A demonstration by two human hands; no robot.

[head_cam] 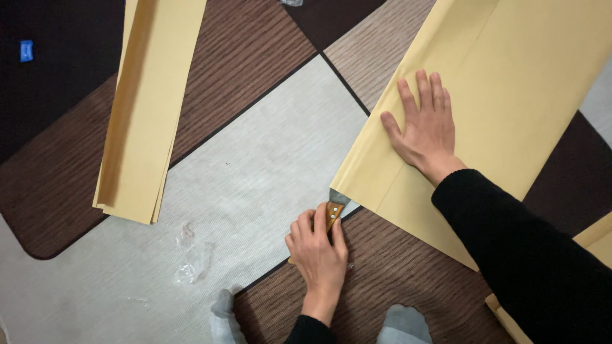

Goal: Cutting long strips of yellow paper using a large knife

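My left hand [319,248] grips a knife [334,208] by its wooden handle. The short blade touches the near corner of a large folded yellow paper sheet [510,83], at the fold. My right hand [424,124], in a black sleeve, lies flat on that sheet with fingers spread, pressing it to the floor just beyond the blade.
A stack of long yellow paper strips [143,108] lies at the upper left. The floor [255,165] has grey, brown and dark wood-pattern panels. My feet in grey socks [224,315] are at the bottom edge. Clear plastic scraps [188,264] lie near them. More yellow paper [596,239] shows at the right edge.
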